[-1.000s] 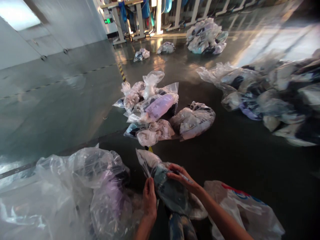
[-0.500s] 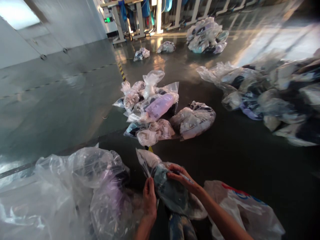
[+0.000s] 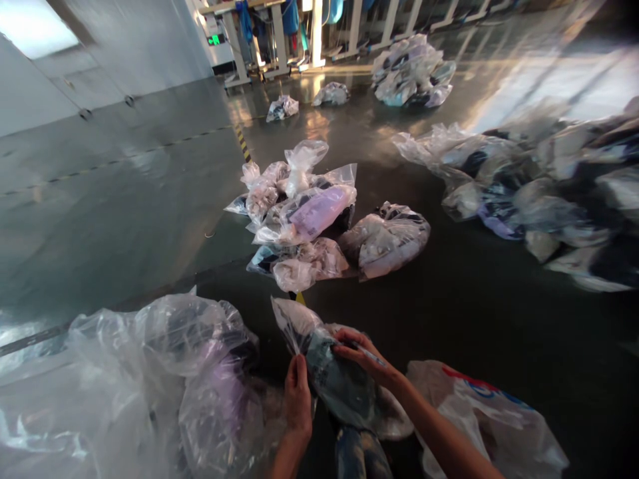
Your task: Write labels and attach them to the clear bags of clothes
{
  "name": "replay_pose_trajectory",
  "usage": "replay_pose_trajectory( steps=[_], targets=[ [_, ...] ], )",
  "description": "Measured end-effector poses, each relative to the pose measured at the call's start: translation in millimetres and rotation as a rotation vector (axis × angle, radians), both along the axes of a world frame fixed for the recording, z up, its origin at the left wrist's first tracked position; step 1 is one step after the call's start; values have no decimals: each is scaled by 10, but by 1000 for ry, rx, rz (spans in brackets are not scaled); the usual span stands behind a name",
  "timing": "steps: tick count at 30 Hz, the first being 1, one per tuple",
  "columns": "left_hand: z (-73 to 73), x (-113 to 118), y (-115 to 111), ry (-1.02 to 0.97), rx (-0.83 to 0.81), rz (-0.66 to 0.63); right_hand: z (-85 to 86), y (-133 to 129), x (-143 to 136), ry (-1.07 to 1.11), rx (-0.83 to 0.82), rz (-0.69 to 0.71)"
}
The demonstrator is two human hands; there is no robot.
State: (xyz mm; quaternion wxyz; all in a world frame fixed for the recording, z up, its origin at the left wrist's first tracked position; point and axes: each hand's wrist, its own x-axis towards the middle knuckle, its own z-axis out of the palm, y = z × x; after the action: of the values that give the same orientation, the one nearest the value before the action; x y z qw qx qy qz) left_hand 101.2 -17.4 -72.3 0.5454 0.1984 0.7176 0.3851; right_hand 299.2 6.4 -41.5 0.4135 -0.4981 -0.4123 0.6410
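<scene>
A clear plastic bag [image 3: 344,382] with dark grey-green contents lies in front of me, its pale pointed end towards the far left. My left hand [image 3: 298,392] pinches the left edge of this bag between thumb and fingers. On the bag's upper side rests my right hand [image 3: 362,356], its fingers curled round a thin whitish pen-like item [image 3: 372,356]. Below the bag, a patterned blue trouser leg [image 3: 362,456] shows at the bottom edge.
Large clear bags [image 3: 124,386] fill the lower left. A white bag with red and blue print [image 3: 492,422] lies at lower right. Filled bags [image 3: 304,213] sit mid-floor, with a bigger heap [image 3: 539,186] at right. Table legs [image 3: 318,33] stand at the back.
</scene>
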Motion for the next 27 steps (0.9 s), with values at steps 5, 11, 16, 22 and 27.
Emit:
replay_pose_trajectory(
  steps=[5, 11, 16, 22, 27],
  targets=[
    [-19, -2, 13, -27, -5, 3, -26, -8, 1, 4, 3, 7],
    [-34, 4, 10, -62, -6, -9, -71, -2, 0, 14, -11, 6],
    [-132, -28, -19, -52, 9, -13, -58, 0, -5, 36, -8, 13],
    [-112, -31, -20, -12, 5, 1, -48, 0, -16, 58, -13, 10],
    [-30, -15, -4, -15, 25, -1, -65, -3, -22, 64, -25, -6]
  ],
)
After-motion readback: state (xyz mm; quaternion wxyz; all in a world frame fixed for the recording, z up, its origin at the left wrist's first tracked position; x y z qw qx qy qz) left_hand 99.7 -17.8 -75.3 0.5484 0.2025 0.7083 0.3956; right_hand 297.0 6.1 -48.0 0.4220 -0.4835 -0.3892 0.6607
